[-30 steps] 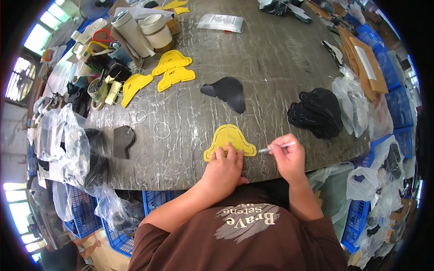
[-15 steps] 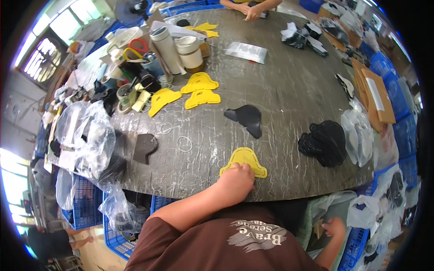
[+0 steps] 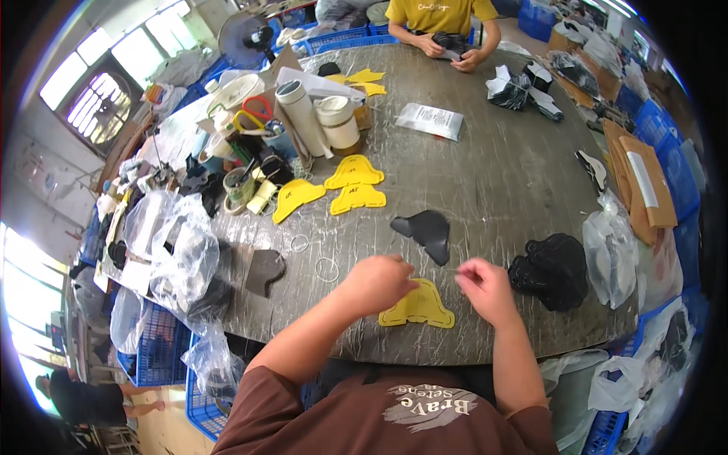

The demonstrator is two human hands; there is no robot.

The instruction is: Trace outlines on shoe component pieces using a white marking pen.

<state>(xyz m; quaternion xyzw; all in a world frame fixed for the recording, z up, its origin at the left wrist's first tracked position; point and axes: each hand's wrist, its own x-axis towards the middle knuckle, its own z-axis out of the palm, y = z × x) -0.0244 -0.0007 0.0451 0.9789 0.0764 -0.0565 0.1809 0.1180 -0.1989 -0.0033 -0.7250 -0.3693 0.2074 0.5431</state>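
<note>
A yellow curved template lies flat near the front edge of the table. My left hand is over its upper left side with the fingers curled in; whatever they hold, if anything, is hidden. To the template's right, my right hand is pinched just above the table. A small dark tip shows at its fingertips, too small to name. Just beyond both hands lies a black curved cut piece. A stack of black cut pieces sits to the right of my right hand.
More yellow templates lie farther left, near white cylinders and tool pots. A dark brown piece and clear plastic bags are at left. A person across the table handles dark pieces. Blue crates stand below the table.
My left hand has moved off the middle of the yellow template to its upper left. My right hand has come up from beside the table to above it. The view has tilted up.
</note>
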